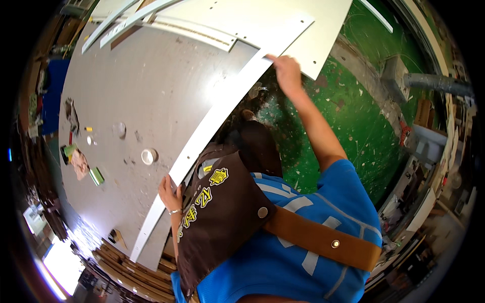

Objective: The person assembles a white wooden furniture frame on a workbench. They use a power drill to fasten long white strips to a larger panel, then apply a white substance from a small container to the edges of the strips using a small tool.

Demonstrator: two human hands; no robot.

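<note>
A long, narrow white board (217, 118) with small holes lies slantwise along the near edge of the grey table. My left hand (171, 196), a bracelet at its wrist, holds the board's lower part, fingers bent over its edge. Farther up, my right hand (287, 73) takes the board's right edge between finger and thumb, its other fingers curled; their undersides are hidden. Beyond, the strip's far end overlaps a wide cream panel (323, 43) with dark holes.
On the grey table (166, 96) are a tape roll (149, 156), a pinkish cloth (79, 164), a green-and-white small item (96, 175) and a brush (117, 237). White curved strips (132, 20) lie at the far left. Green floor (333, 116) stretches right, with a grey pipe (434, 82) beyond.
</note>
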